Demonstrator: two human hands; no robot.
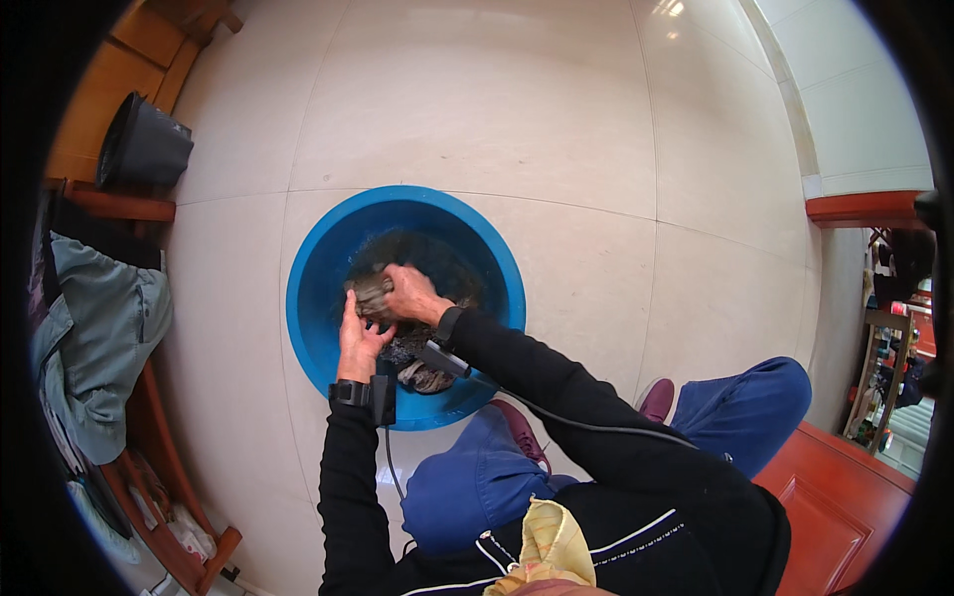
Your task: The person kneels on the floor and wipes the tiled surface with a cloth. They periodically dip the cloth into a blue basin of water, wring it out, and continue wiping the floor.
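A round blue basin (pixel 305 333) stands on the floor in front of me, with dark, murky water (pixel 422 248) in it. Over that water I have a wet grey-brown cloth (pixel 372 295) bunched between both hands. My right hand (pixel 415 296) is closed on its right side, slightly blurred. From the near left, my left hand (pixel 360 338) grips the cloth's lower edge, the fingers curled beneath it. More wet, dark and striped fabric (pixel 425 377) lies in the near part of the basin, under my right wrist. What kind of garment the cloth is, I cannot tell.
Light floor tiles (pixel 556 109) surround the basin. To the left, a black bin (pixel 144 144) stands near wooden furniture, and a grey-green garment (pixel 104 328) hangs over a wooden frame. A red wooden panel (pixel 835 507) is at the near right. My shoe (pixel 522 432) is close to the basin's rim.
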